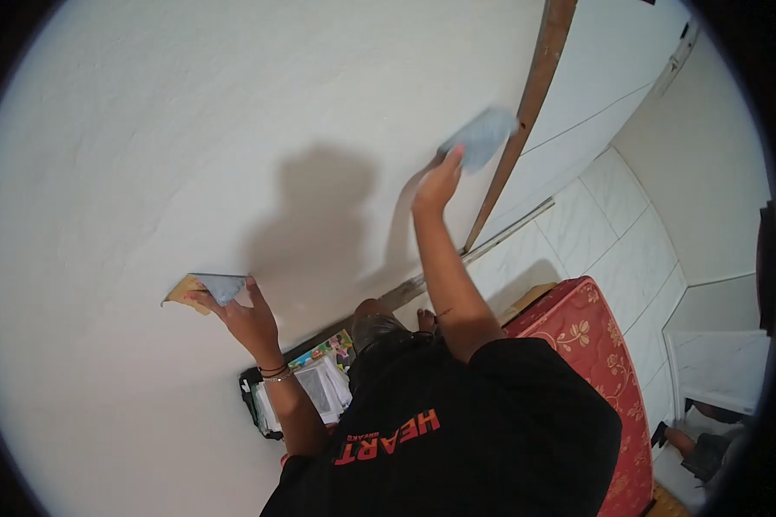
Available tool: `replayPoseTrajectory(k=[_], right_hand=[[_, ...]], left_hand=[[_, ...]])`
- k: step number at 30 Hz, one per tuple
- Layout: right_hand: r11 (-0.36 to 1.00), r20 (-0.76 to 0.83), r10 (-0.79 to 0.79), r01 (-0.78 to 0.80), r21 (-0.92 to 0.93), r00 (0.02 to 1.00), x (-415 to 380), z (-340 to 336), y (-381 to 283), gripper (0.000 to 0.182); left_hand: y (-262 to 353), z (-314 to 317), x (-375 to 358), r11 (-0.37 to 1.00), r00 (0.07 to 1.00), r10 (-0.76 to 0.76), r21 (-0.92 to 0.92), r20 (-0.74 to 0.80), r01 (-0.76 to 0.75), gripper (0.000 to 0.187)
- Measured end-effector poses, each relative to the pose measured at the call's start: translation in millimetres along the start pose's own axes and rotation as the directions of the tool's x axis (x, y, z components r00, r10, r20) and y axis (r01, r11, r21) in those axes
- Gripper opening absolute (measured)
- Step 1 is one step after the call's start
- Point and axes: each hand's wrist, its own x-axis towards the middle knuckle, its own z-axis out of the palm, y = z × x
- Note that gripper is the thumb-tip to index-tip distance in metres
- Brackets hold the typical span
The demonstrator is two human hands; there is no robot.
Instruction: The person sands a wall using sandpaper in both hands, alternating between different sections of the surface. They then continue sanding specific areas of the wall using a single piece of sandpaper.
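Note:
Against the white wall (147,172), my left hand (248,320) is closed on a folded sheet (222,286), tan on one part and blue-grey on the other. Its fingers press the sheet close to the wall surface. Higher up and to the right, my right hand (440,181) grips a blue-grey cloth-like piece (483,138), smeared by motion. That piece overlaps the wall beside a brown wooden door frame (543,77). I cannot tell what material it is.
A red floral mattress (578,345) stands behind my right side. Papers and books (323,383) lie in a dark-edged container low on the left. White tiled floor (612,207) shows past the doorway. Another person's leg (679,442) is at the lower right.

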Motion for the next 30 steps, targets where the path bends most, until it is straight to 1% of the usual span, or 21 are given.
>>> replayPoseTrajectory(k=[2,3,4,5,6,10,11,12,13,14,15,16,17,19,20,21,22,23,25,28,30], right_hand=[[0.989,-0.120,0.125,-0.113,0.098,0.985,-3.4,-25.7,75.4,0.057],[0.893,-0.114,0.380,-0.332,0.304,0.918,-6.6,-53.3,135.9,0.054],[0.710,-0.054,0.605,-0.507,0.489,0.794,-9.9,-71.8,174.1,0.052],[0.709,-0.054,0.604,-0.505,0.493,0.795,-8.7,-71.1,173.6,0.052],[0.734,-0.100,0.600,-0.497,0.462,0.793,-3.4,-65.9,172.0,0.051],[0.807,-0.289,0.584,-0.506,0.303,0.759,2.1,-42.3,161.1,0.048],[0.887,-0.262,0.455,-0.407,0.220,0.851,11.8,-35.9,142.3,0.049],[0.947,-0.223,0.315,-0.290,0.138,0.922,14.5,-22.8,96.0,0.049],[0.948,-0.221,0.312,-0.289,0.131,0.924,13.6,-13.1,71.1,0.049],[0.998,-0.160,0.059,-0.064,-0.025,0.985,11.0,-5.8,52.0,0.050],[0.972,-0.063,-0.187,0.175,-0.159,0.980,8.3,-2.0,44.0,0.051],[0.954,-0.092,-0.264,0.245,-0.175,0.960,3.6,4.5,46.7,0.051],[0.953,-0.097,-0.263,0.243,-0.179,0.960,-1.6,-0.8,52.8,0.051],[0.976,-0.071,0.055,-0.069,-0.208,0.996,-10.5,-22.3,88.6,0.050],[0.994,-0.241,0.106,-0.100,0.036,0.965,-1.5,-36.5,149.9,0.045],[0.914,-0.229,0.399,-0.364,0.178,0.888,2.9,-70.9,219.8,0.039],[0.746,-0.178,0.655,-0.590,0.310,0.734,-3.0,-101.1,259.7,0.034],[0.568,-0.045,0.813,-0.773,0.283,0.581,-22.8,-115.7,252.1,0.030],[0.363,0.091,0.917,-0.906,0.216,0.389,-29.0,-107.9,217.9,0.025],[0.612,-0.051,0.787,-0.767,0.190,0.615,2.0,-76.9,146.5,0.025],[0.808,-0.139,0.572,-0.526,0.264,0.808,27.0,-46.2,93.1,0.029]], left_hand=[[0.5,0.8,0.2,1.000,1.000,-0.015,-0.007,-0.006,0.015,0.048],[0.1,1.1,-0.4,0.999,0.999,-0.032,-0.012,-0.007,0.032,0.050],[-2.7,1.8,-1.4,1.000,1.000,-0.028,-0.012,-0.008,0.028,0.050],[-6.5,2.9,-2.1,1.000,1.000,0.001,0.002,-0.012,-0.001,0.052],[-6.0,3.4,-0.1,0.999,0.999,0.029,0.014,-0.018,-0.029,0.054],[-9.1,-0.7,-3.7,0.999,0.999,0.029,-0.026,-0.016,-0.030,0.054],[-9.5,-0.4,-2.3,1.000,1.000,0.013,0.000,0.010,-0.013,0.054],[-9.5,0.0,-2.1,1.000,0.999,-0.006,0.024,0.038,0.005,0.054],[-8.7,0.7,-2.3,1.000,0.999,-0.013,0.022,0.039,0.012,0.054],[-7.8,0.8,-2.4,1.000,0.999,-0.013,0.002,0.034,0.013,0.056],[-7.5,0.1,-2.9,1.000,1.000,-0.011,-0.016,0.030,0.011,0.060],[-6.6,0.1,-3.4,1.000,0.999,-0.011,-0.015,0.037,0.012,0.060],[-5.1,0.8,-2.8,1.000,0.999,-0.022,-0.002,0.030,0.022,0.059],[-4.4,0.7,-1.8,1.000,1.000,-0.019,0.009,0.024,0.018,0.058],[-4.8,1.0,-0.9,0.999,1.000,-0.015,0.049,0.015,0.014,0.055],[-5.8,0.6,-2.5,0.996,1.000,-0.015,0.089,0.009,0.014,0.052],[-8.3,-0.4,-4.9,0.996,1.000,-0.009,0.088,0.014,0.007,0.052],[-11.1,-0.2,-5.9,0.996,1.000,0.003,0.089,0.011,-0.004,0.052],[-9.0,2.3,-1.0,0.996,1.000,0.014,0.088,-0.006,-0.013,0.052],[-8.6,-4.5,-3.3,0.997,1.000,0.021,0.071,0.023,-0.023,0.051],[-7.6,-4.1,-2.9,0.998,0.999,-0.031,0.058,0.040,0.028,0.051]])
